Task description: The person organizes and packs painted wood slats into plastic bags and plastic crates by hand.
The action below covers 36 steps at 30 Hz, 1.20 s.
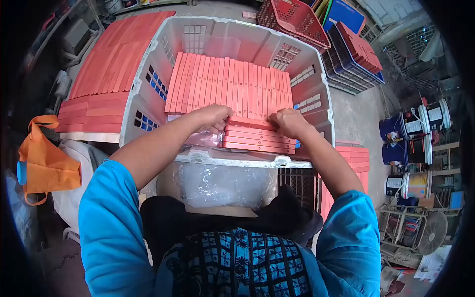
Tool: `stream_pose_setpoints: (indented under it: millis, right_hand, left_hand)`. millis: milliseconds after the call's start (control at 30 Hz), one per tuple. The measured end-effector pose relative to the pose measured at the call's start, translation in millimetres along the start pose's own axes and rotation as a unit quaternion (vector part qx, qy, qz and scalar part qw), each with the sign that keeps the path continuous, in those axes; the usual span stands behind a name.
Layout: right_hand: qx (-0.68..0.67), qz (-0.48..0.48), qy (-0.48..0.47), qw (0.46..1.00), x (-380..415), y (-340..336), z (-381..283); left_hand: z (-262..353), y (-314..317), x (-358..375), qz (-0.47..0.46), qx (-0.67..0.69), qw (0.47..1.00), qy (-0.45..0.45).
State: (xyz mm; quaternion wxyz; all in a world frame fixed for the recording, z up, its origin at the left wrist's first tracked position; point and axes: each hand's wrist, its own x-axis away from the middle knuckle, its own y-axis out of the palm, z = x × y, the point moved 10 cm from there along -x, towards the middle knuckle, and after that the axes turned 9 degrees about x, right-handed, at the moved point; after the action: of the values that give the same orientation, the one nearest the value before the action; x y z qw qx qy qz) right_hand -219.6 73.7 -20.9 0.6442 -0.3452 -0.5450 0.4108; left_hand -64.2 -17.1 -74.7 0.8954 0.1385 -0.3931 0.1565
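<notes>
Two forearms (161, 143) (329, 156) converge, grips (213, 118) (291, 123) holding a red bar (251, 123).

Floor of grey crate (255, 44) largely hidden

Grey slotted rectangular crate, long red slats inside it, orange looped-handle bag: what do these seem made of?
Grey crate: likely moulded plastic, scuffed, with gridded openings.
Red slats: probably painted or stained wood, smooth, straight-edged, with small dark holes.
Orange bag: seemingly matte fabric, softly creased.
</notes>
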Motion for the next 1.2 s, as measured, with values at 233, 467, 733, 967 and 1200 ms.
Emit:
stream_pose_setpoints:
  millis: [233, 467, 733, 967, 1200]
  right_hand:
    - [-0.059, -0.009, -0.006, 0.998, 4.8, -9.9, 5.8]
    - [-0.056, 0.083, -0.002, 0.995, 18.2, -48.2, 8.4]
    - [-0.28, 0.381, 0.243, 0.847, 218.8, -110.0, 63.8]
    - [-0.275, 0.526, 0.647, 0.479, 543.3, 157.5, 74.9]
    - [-0.225, 0.196, 0.904, 0.307, 692.0, 326.8, -89.6]
  left_hand:
    - [6.6, 4.7, 4.0, -0.006, -0.019, 1.0, 0.01]
    - [3.7, 2.3, 2.7, -0.001, 0.014, 1.0, 0.009]
    - [14.3, -5.3, 3.4, 0.038, -0.062, 0.996, 0.044]
    - [97.1, -24.1, 50.2, 0.244, -0.359, 0.843, 0.318]
    - [91.4, 96.2, 237.8, 0.094, -0.162, 0.741, 0.644]
